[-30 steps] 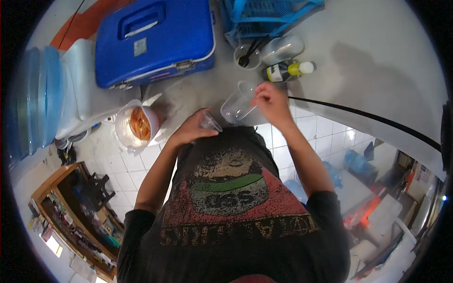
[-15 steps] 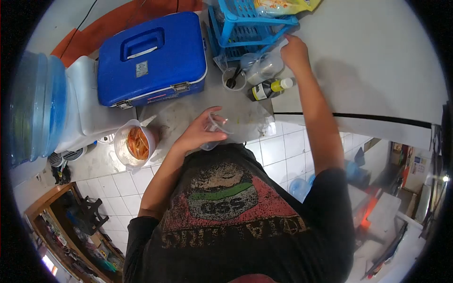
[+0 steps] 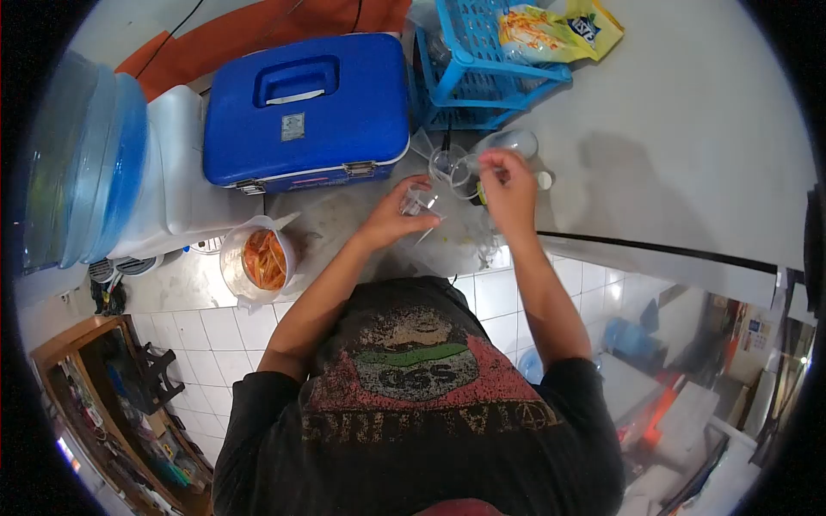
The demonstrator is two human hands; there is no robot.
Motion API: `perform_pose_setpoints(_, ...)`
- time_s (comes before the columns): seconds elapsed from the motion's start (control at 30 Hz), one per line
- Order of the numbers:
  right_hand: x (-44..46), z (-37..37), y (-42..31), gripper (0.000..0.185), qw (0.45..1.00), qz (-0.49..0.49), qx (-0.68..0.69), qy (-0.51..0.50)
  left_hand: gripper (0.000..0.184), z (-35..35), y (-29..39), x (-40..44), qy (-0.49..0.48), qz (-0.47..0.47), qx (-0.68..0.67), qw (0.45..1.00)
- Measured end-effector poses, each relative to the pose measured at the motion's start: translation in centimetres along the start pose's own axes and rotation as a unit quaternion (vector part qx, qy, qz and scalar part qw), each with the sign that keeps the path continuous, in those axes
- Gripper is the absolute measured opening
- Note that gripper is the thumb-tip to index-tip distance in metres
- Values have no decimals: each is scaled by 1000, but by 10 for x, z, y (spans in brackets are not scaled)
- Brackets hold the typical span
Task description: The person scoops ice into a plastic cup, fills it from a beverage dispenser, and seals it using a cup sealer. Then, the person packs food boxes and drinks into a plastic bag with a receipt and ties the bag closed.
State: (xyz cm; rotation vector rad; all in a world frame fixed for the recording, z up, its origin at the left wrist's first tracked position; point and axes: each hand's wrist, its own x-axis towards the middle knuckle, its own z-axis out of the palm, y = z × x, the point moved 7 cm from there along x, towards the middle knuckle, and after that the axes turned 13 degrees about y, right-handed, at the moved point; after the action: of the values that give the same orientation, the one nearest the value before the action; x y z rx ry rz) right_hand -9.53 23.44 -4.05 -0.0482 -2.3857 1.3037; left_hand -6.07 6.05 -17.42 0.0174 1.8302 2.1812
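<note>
By the left grip [image 3: 400,219], a clear plastic cup [image 3: 419,202] is being held, with the thumb and fingers being curled around its sides above the tabletop [image 3: 331,202]. By the right grip [image 3: 509,191], drawn narrow in a pinch, a clear round plastic piece [image 3: 465,177] is being held at its edge; whether it is a cup or a lid is not being shown clearly. The two held pieces are being kept near each other but apart. Just behind the right-hand piece, a cup [image 3: 440,162] with a black utensil [image 3: 446,140] standing in it is being partly covered, and whether the two are touching cannot be told. Beyond the right grip, a clear plastic container [image 3: 521,141] is being partly hidden, as is a white-capped bottle [image 3: 544,181]. Further back, a blue plastic basket rack [image 3: 462,65] is being overlapped by a yellow packet [image 3: 594,33]. Left of the rack, a closed blue cooler box [image 3: 366,107] is being supported by the tabletop. In front of the cooler, near the tabletop's edge, orange-coloured strips [image 3: 266,260] are being held in a whitish tub [image 3: 230,268].
</note>
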Motion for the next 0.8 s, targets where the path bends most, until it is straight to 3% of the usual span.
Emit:
perform_pose_setpoints(0.07, -12, 3, -1, 10, 998, 54, 36, 23, 89, -2, -1, -15, -8, -72, -91, 993)
perform_pose_setpoints(0.2, -1, 39, -59, 27, 993, 28, 111, -27, 92, -25, 36, -54, 2, -2, -75, 997)
perform_pose_setpoints(0.27, -1, 75, -126, 49, 962, -241, 15, -125, 94, -49, 60, -76, 81, 49, -84, 992)
perform_pose_setpoints(0.3, 0, 91, -128, 49, 962, -242, 20, -126, 94, -58, 63, -85, 85, 51, -80, 992)
perform_pose_setpoints(0.37, -6, 129, -125, 62, 921, -336, -105, -167, 97, -90, 70, -104, 156, 68, -92, 981)
perform_pose_setpoints(0.43, 5, 141, -125, 61, 919, -338, -96, -180, 99, -112, 78, -121, 183, 79, -78, 977)
perform_pose_setpoints(0.5, 2, 150, -131, 57, 882, -396, -99, -234, 100, -133, 81, -139, 226, 89, -100, 965)
perform_pose_setpoints(0.6, 27, 129, -172, 48, 883, -389, -93, -243, 102, -151, 81, -159, 238, 106, -130, 957)
perform_pose_setpoints(0.73, 117, 115, -224, 29, 887, -444, -33, -118, 104, -159, 86, -167, 242, 104, -163, 951)
perform_pose_setpoints(0.8, 164, 127, -235, 19, 923, -382, 4, -47, 105, -161, 86, -164, 234, 104, -163, 953)
